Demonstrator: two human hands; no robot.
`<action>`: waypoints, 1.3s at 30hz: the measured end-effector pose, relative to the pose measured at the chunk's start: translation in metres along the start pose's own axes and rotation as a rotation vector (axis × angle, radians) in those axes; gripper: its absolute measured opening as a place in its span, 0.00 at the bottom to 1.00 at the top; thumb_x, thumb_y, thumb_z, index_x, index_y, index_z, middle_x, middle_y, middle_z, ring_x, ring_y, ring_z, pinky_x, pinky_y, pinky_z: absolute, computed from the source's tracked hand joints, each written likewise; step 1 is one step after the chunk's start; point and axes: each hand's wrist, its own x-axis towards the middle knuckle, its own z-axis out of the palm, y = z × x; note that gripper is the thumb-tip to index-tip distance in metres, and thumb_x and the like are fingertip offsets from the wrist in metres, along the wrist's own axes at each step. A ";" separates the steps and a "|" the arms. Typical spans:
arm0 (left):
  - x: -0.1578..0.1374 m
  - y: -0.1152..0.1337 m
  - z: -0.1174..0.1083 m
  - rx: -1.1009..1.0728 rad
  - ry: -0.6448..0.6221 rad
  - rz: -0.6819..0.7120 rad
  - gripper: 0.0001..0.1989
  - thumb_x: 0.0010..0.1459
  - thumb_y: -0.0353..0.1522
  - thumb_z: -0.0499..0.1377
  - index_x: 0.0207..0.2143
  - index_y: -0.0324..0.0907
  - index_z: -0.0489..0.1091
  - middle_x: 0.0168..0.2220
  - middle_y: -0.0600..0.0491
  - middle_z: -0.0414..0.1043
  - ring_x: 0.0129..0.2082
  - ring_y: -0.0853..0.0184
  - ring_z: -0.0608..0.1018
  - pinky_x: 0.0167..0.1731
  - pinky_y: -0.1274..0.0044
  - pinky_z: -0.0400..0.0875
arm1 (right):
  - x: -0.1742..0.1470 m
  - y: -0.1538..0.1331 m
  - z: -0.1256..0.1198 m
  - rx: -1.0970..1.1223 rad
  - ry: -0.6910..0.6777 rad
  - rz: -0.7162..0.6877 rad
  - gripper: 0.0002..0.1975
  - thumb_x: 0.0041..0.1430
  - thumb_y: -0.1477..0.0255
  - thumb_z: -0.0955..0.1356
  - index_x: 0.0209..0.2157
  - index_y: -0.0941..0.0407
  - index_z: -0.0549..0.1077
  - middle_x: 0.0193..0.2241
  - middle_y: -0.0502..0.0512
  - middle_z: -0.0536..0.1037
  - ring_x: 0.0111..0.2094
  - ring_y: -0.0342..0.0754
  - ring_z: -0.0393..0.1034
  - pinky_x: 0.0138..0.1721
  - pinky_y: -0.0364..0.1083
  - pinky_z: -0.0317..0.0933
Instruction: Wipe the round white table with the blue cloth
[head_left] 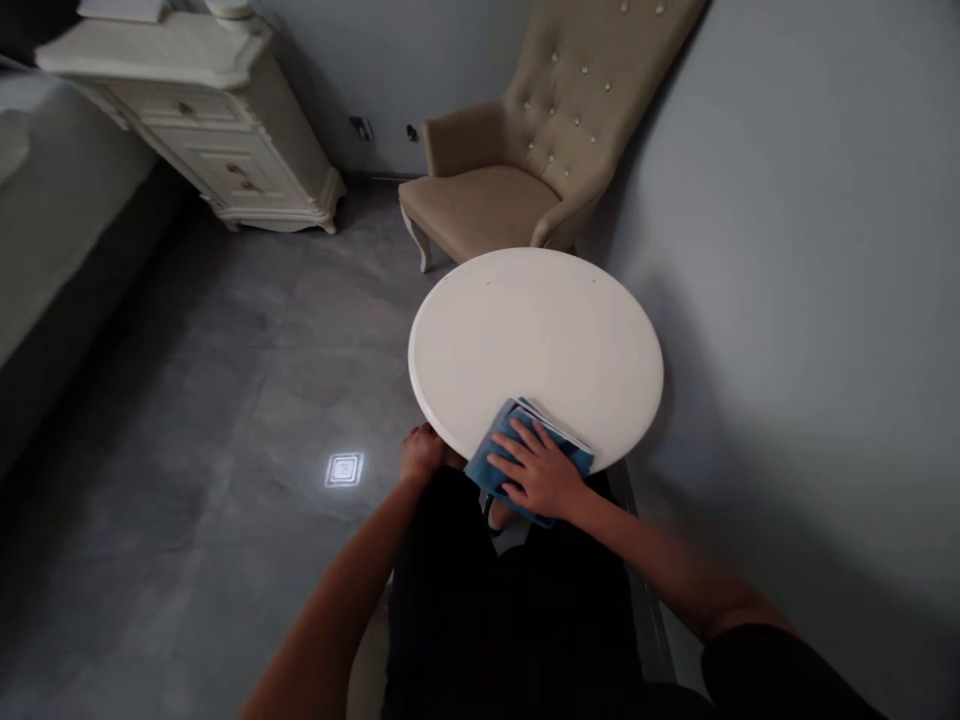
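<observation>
While the bed [67, 225] and the white cabinet [217, 140] stand well apart at ten o'clock, the grey floor [225, 420], with its square patch of light [344, 469], spreads along the nine o'clock side of the round white counter [540, 340]. At eight o'clock the left hand [423, 455] curls beside the rim; I cannot tell whether it pinches anything. The tan armchair [491, 205] sits between eleven and twelve. The folded blue cloth [496, 445] lies at six o'clock, partly on the counter, partly past its near edge. On it presses the right hand [536, 468], flat, fingers spread.

The work looks under way, with the cloth in use; how much of the top is done or left cannot be told, as the surface looks even save for two specks near eleven and one. Around the edges, most room lies toward nine; the armchair limits twelve, and the wall [810, 250] hems in three.
</observation>
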 end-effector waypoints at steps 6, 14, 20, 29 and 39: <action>-0.004 0.011 -0.008 0.034 -0.024 0.048 0.23 0.77 0.37 0.57 0.65 0.41 0.84 0.64 0.37 0.85 0.66 0.46 0.83 0.64 0.64 0.78 | -0.077 0.082 0.004 -0.041 0.042 0.569 0.40 0.72 0.54 0.64 0.83 0.25 0.58 0.80 0.36 0.63 0.85 0.64 0.50 0.84 0.74 0.50; -0.003 0.013 -0.010 0.082 -0.075 0.076 0.22 0.78 0.34 0.55 0.62 0.38 0.84 0.63 0.35 0.85 0.67 0.46 0.82 0.65 0.63 0.76 | -0.048 0.244 -0.010 -0.023 0.212 1.023 0.38 0.80 0.56 0.58 0.82 0.60 0.66 0.83 0.76 0.60 0.83 0.77 0.54 0.78 0.77 0.58; 0.003 0.007 -0.010 0.062 -0.091 0.132 0.20 0.77 0.34 0.59 0.63 0.41 0.84 0.63 0.36 0.84 0.66 0.47 0.81 0.65 0.63 0.75 | 0.053 0.341 -0.044 0.069 0.170 1.197 0.40 0.84 0.55 0.56 0.81 0.69 0.62 0.74 0.89 0.69 0.73 0.74 0.69 0.72 0.67 0.63; 0.012 -0.006 -0.005 -0.005 -0.142 0.107 0.18 0.75 0.33 0.61 0.62 0.45 0.84 0.62 0.39 0.84 0.67 0.48 0.79 0.68 0.62 0.71 | 0.288 0.374 -0.060 -0.007 0.094 1.142 0.39 0.87 0.49 0.51 0.77 0.61 0.72 0.73 0.85 0.72 0.74 0.72 0.67 0.72 0.74 0.56; 0.017 -0.009 0.003 0.021 -0.113 0.107 0.18 0.77 0.35 0.61 0.61 0.42 0.84 0.62 0.38 0.84 0.65 0.48 0.80 0.66 0.63 0.72 | 0.433 0.169 -0.036 0.039 0.017 0.344 0.37 0.85 0.51 0.59 0.81 0.57 0.70 0.82 0.65 0.65 0.83 0.78 0.50 0.81 0.81 0.39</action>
